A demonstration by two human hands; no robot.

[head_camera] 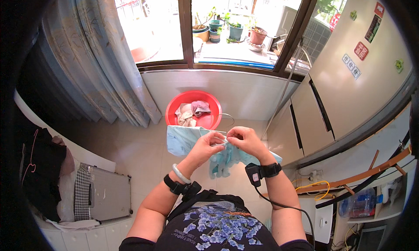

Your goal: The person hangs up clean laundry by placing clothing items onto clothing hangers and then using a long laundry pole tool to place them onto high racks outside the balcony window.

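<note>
A light blue patterned garment hangs from a thin clothes hanger, whose hook points away from me. My left hand pinches the garment's neckline near the middle of the hanger. Beside it, my right hand has its fingertips together at the neckline and the hanger's neck; the fingers hide just what they grip. Past the garment, a red plastic basin stands on the floor with a beige cloth and a pink cloth in it.
A refrigerator stands at the right, a metal pole leaning beside it. Long curtains hang at the left. Below them are a grey suitcase and dark clothes with a pink hanger. Potted plants stand beyond the window.
</note>
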